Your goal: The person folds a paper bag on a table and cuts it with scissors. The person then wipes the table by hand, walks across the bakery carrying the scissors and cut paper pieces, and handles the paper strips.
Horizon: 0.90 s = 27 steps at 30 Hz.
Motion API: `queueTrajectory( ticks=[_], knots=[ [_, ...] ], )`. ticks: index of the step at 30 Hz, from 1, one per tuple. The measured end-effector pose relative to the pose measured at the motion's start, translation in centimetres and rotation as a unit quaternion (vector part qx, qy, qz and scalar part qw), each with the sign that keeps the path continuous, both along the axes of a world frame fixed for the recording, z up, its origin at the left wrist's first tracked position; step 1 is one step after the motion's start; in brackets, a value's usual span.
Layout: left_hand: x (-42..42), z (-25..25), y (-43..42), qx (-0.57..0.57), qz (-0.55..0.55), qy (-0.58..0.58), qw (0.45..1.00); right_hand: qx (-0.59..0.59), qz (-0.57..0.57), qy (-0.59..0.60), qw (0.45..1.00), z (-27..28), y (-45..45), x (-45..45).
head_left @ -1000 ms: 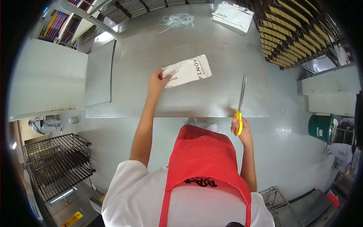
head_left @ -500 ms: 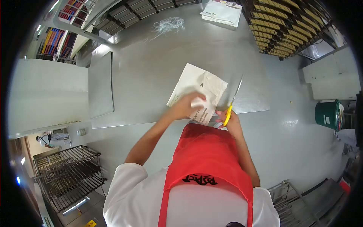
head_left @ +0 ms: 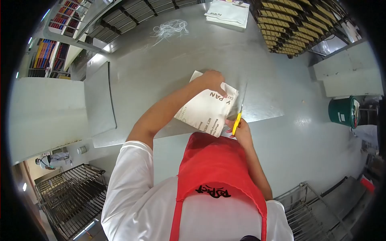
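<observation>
Metal gleams across the worktable, with a tangle of pale thread and a stack of folded white bags near its far edge. To the right stands a dark rack of yellowish layers, and on the floor beyond is a green bin with something whitish at its mouth. At the left, a shelf carries rows of coloured items; lower down, a small white tub sits on the floor, its contents impossible to make out, near another person.

One printed white bag lies aslant at the table's near edge, its lower end reaching past that edge towards the red apron. It looks flat; whether anything is inside cannot be told. The left hand rests at its far end, fingers bent over the print, though whether they pinch it is hidden. The right hand has its fingers wrapped round the yellow handles of the scissors, beside the bag's near corner, blades pointing away.
</observation>
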<state>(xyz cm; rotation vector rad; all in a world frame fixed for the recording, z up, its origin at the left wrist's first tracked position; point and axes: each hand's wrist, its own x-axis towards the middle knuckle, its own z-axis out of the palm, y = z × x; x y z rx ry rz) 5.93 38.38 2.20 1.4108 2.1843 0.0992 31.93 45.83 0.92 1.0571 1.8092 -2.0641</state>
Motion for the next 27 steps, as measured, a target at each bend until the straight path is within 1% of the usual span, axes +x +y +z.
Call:
queueTrajectory(
  ticks=[1, 2, 4, 5, 6, 7, 8, 10, 11, 13, 14, 15, 16, 17, 18, 19, 20, 21, 22, 23, 24, 25, 26, 27],
  knots=[
    [-0.6, 0.1, 0.2, -0.042, 0.027, -0.067, 0.997, 0.001, -0.002, -0.001, 1.000, -0.2, 0.0, 0.2],
    [-1.7, 0.4, 0.2, -0.042, 0.025, -0.068, 0.996, -0.001, -0.018, 0.003, 1.000, -0.5, 0.1, 0.5],
    [-3.7, 1.3, -0.2, -0.137, -0.010, -0.246, 0.960, -0.002, -0.033, 0.004, 0.999, -0.5, 0.1, 0.5],
    [-4.2, 1.5, -0.6, -0.137, -0.009, -0.249, 0.959, 0.004, -0.041, 0.025, 0.999, -0.4, 0.1, 0.5],
    [-4.3, 2.6, -1.0, -0.157, 0.006, -0.276, 0.948, 0.011, -0.049, 0.047, 0.998, -0.2, 0.1, 0.4],
    [-4.4, 3.8, -1.3, -0.178, 0.021, -0.301, 0.937, -0.006, -0.047, 0.034, 0.998, 0.1, 0.2, 0.0],
    [-4.4, 5.0, -1.4, -0.178, 0.021, -0.301, 0.936, -0.007, -0.047, 0.033, 0.998, 0.6, 0.1, -0.3],
    [-3.4, 7.6, -1.9, -0.121, 0.009, -0.406, 0.906, 0.025, 0.013, 0.107, 0.994, 1.7, -0.3, -1.0],
    [-2.9, 9.0, -1.9, -0.121, 0.011, -0.407, 0.905, 0.023, 0.015, 0.106, 0.994, 2.1, -0.6, -1.4],
    [-1.8, 12.1, -1.8, -0.099, -0.058, -0.383, 0.917, -0.039, 0.016, 0.098, 0.994, 2.5, -0.9, -2.5],
    [-1.4, 13.4, -2.1, -0.096, -0.052, -0.381, 0.918, -0.039, 0.023, 0.101, 0.994, 1.8, -0.3, -2.7],
    [-0.9, 14.5, -2.6, -0.060, -0.031, -0.342, 0.937, 0.012, 0.030, 0.142, 0.989, 0.5, 0.8, -2.7],
    [-0.3, 15.2, -3.2, -0.024, -0.008, -0.300, 0.954, 0.062, 0.038, 0.184, 0.980, 1.4, 1.6, -3.2],
    [0.3, 15.3, -4.3, -0.022, 0.001, -0.297, 0.955, 0.131, 0.065, 0.159, 0.976, 3.0, 3.7, -2.9],
    [0.5, 15.6, -6.0, 0.030, 0.130, -0.337, 0.932, 0.138, 0.082, 0.161, 0.974, 5.8, 6.1, -4.0],
    [1.0, 15.3, -7.0, 0.081, 0.246, -0.376, 0.890, 0.147, 0.091, 0.154, 0.973, 7.8, 8.7, -4.5],
    [1.7, 13.8, -7.7, 0.082, 0.251, -0.371, 0.890, 0.168, 0.121, 0.161, 0.965, 9.2, 10.7, -5.2],
    [2.6, 11.0, -8.3, 0.152, 0.323, -0.434, 0.827, 0.189, 0.151, 0.166, 0.956, 10.0, 11.8, -6.3],
    [3.4, 8.1, -8.6, 0.220, 0.388, -0.491, 0.749, 0.189, 0.155, 0.167, 0.955, 9.9, 12.0, -7.7],
    [4.2, 5.5, -8.7, 0.264, 0.419, -0.502, 0.709, 0.260, 0.109, 0.197, 0.939, 9.7, 12.3, -9.2],
    [4.6, 2.5, -9.1, 0.266, 0.421, -0.503, 0.707, 0.329, 0.063, 0.225, 0.915, 9.5, 12.4, -9.9],
    [5.0, -0.4, -9.5, 0.269, 0.458, -0.486, 0.694, 0.330, 0.067, 0.226, 0.914, 9.4, 11.9, -10.1],
    [5.2, -2.2, -9.8, 0.274, 0.495, -0.467, 0.680, 0.379, 0.088, 0.168, 0.906, 9.4, 10.9, -10.6],
    [5.7, -3.0, -10.1, 0.280, 0.497, -0.466, 0.676, 0.425, 0.109, 0.110, 0.892, 8.9, 10.2, -11.1]
  ],
)
